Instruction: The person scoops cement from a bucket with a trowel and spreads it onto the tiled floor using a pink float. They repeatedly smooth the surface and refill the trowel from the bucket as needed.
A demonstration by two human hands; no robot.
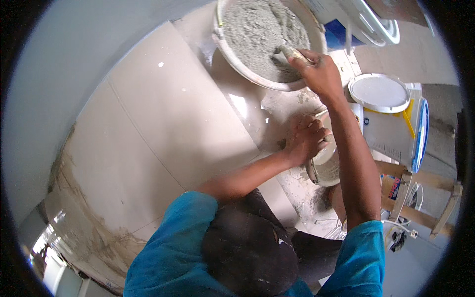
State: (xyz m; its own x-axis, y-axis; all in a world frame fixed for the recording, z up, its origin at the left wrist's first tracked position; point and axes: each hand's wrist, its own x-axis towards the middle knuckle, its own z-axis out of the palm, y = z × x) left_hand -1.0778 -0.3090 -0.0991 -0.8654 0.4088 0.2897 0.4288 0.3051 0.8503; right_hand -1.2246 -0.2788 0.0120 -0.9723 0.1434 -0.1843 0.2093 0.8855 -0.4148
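Note:
A wide bucket (221, 42) at the top holds thick grey mortar (262, 32). My right hand (321, 74) is closed round the light, smeared handle of a trowel (295, 53), whose blade is partly sunk in the mortar by the near right side. Lower down, my left hand (308, 140) is closed on a mortar-smeared tool (311, 172); my fingers hide much of it, so its kind is unclear. Beside that tool is a smaller pale bucket (329, 174) with grey residue inside, partly covered by my right forearm.
Large beige tiles (163, 109) spread along the wall (54, 84) at left. On the right lie a white lid (381, 93), a white bucket on its side with a blue rim (420, 133), and a wooden frame (425, 218). Another bucket (371, 24) lies at top right.

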